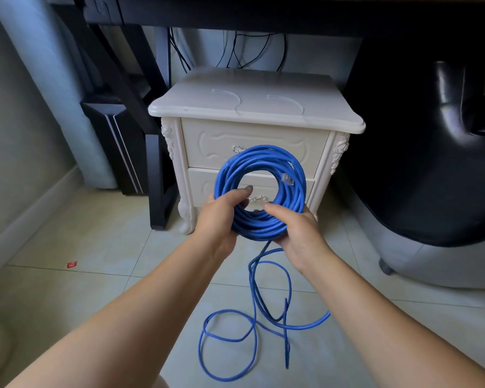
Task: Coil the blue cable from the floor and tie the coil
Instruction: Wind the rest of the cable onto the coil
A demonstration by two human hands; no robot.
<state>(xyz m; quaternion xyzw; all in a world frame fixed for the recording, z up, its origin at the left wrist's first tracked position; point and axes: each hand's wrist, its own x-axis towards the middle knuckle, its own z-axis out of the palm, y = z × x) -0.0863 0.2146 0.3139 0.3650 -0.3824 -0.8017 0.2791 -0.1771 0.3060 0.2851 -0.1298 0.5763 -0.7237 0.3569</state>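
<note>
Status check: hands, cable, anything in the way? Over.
Left hand and right hand both grip the blue coil. Loose tail not yet wound, looped on floor. White nightstand close behind.

One blue cable (259, 158), two hands (221, 217) (297, 231), one nightstand (252, 107), two drawers (263, 138) (200, 183).

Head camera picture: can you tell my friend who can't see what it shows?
A person's left hand and right hand hold up a round coil of blue cable in front of a white nightstand. The rest of the cable hangs from the coil and lies in loose loops on the tiled floor.
</note>
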